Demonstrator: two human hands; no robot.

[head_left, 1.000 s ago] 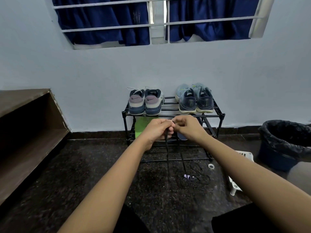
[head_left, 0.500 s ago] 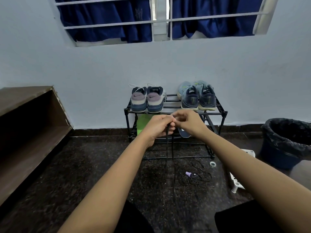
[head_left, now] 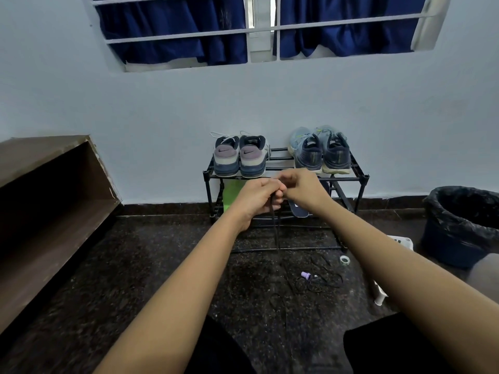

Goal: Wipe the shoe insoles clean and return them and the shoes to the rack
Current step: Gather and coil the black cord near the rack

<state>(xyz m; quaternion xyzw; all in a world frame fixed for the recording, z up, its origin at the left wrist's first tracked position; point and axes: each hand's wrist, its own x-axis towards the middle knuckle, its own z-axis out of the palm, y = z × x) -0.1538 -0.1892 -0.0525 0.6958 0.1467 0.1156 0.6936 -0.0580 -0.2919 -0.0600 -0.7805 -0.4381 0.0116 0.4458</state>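
The black rack stood against the wall with a grey-purple pair of shoes and a blue pair on top, a green insole and a dark insole beneath, while the left hand and right hand, fingers curled, pinched a hanging black lace.

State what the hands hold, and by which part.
The left hand and right hand pinch a dark lace at its top end; the rest hangs down.
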